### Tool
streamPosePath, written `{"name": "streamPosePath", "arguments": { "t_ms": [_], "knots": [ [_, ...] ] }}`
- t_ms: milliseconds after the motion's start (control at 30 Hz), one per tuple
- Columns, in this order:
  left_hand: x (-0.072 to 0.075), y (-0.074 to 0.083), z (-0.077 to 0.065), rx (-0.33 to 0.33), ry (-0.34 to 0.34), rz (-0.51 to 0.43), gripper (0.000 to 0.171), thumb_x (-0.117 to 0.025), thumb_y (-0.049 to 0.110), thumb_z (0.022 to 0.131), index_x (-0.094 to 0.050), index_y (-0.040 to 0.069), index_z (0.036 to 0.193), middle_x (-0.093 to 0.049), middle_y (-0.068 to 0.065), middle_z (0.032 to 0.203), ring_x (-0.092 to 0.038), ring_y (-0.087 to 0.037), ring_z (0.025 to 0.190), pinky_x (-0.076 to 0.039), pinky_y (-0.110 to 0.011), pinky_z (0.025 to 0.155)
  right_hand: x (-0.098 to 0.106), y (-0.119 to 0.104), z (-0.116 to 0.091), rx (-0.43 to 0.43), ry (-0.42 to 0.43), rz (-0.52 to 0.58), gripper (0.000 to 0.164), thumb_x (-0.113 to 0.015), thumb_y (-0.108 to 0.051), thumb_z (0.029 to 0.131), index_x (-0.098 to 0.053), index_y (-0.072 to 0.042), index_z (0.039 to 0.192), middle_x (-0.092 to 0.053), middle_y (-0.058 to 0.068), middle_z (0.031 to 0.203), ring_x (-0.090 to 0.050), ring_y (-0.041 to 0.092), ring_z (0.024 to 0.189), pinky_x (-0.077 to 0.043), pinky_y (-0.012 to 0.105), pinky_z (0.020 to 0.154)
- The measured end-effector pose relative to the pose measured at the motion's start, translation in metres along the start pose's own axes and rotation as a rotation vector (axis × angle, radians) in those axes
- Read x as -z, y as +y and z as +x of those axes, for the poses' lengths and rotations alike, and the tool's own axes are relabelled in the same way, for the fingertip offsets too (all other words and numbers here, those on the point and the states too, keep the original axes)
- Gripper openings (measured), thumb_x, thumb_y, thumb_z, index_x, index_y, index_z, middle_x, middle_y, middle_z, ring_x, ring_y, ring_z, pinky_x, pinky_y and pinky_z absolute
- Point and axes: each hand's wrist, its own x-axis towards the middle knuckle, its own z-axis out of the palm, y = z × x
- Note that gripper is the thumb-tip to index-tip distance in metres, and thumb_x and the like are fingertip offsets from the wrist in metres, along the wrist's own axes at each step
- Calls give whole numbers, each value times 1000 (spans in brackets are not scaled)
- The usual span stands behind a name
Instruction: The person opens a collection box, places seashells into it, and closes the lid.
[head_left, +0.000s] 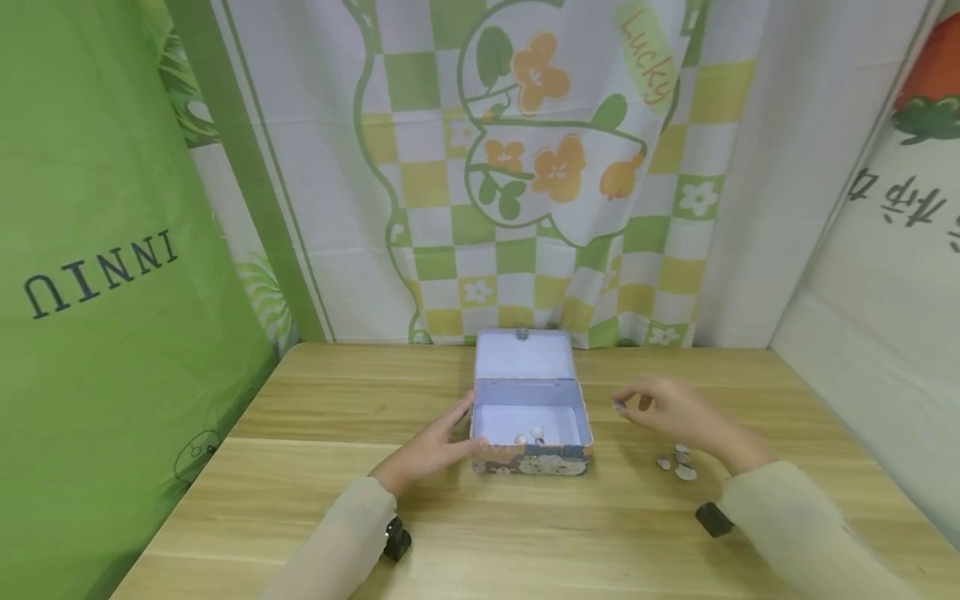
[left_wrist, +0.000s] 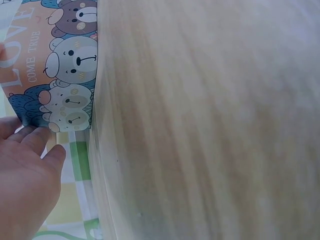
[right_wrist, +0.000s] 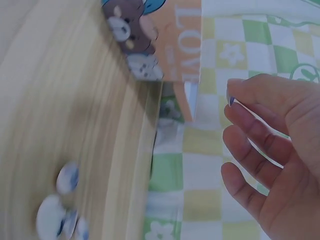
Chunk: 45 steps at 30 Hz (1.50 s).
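A printed tin box [head_left: 534,461] with bears and the word LOVE stands on the table, its lid [head_left: 523,357] tipped back. My left hand [head_left: 438,446] holds the box at its left front corner, thumb at the front rim and fingers along the side. Between thumb and index finger, my right hand [head_left: 671,412] pinches a small white-and-blue piece [right_wrist: 231,100] to the right of the box; its other fingers are loosely bent. Inside the box lie a few small pale pieces [head_left: 537,432]. Below the right hand is a small group of rounded white-and-blue pieces [head_left: 686,472].
The wooden table [head_left: 345,392] runs back to a hanging checked cloth [head_left: 517,258] printed with flowers. Green cloth [head_left: 97,375] hangs along the left and white cloth [head_left: 877,358] along the right. Black wrist devices [head_left: 713,519] sit beside both sleeves.
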Motion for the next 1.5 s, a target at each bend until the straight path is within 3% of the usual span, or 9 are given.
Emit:
{"name": "streamPosePath", "arguments": {
  "t_ms": [367, 667, 1200, 1500],
  "knots": [
    [1, 0, 0, -20, 7, 7, 90, -63, 49, 97, -10, 18, 163, -7, -2, 167, -14, -28, 151, -22, -55, 117, -26, -20, 38, 150, 56, 52, 20, -76, -5, 87, -76, -5, 107, -73, 5, 103, -63, 18, 80, -53, 28, 66],
    [1, 0, -1, -6, 1, 9, 91, -64, 51, 95, -10, 22, 163, -7, 1, 167, -13, -26, 151, -22, -55, 117, -49, -39, 64, 211, 34, 110, 19, -75, -7, 90, -75, -5, 108, -72, 3, 101, -64, 21, 83, -55, 29, 70],
    [3, 0, -1, 17, -9, -29, 91, -63, 52, 96, -9, 23, 163, -8, 4, 167, -13, -28, 151, -22, -60, 116, -71, -63, 98, 203, -16, 100, 21, -72, -12, 93, -74, -5, 112, -71, 6, 104, -66, 23, 89, -57, 35, 78],
    [2, -2, 0, 17, -9, -31, 90, -63, 52, 96, -9, 25, 163, -8, 5, 167, -12, -28, 151, -21, -61, 116, -86, -64, 104, 91, -114, 118, 21, -72, -14, 93, -75, -7, 112, -71, 4, 109, -64, 12, 84, -56, 28, 75]
  ]
}}
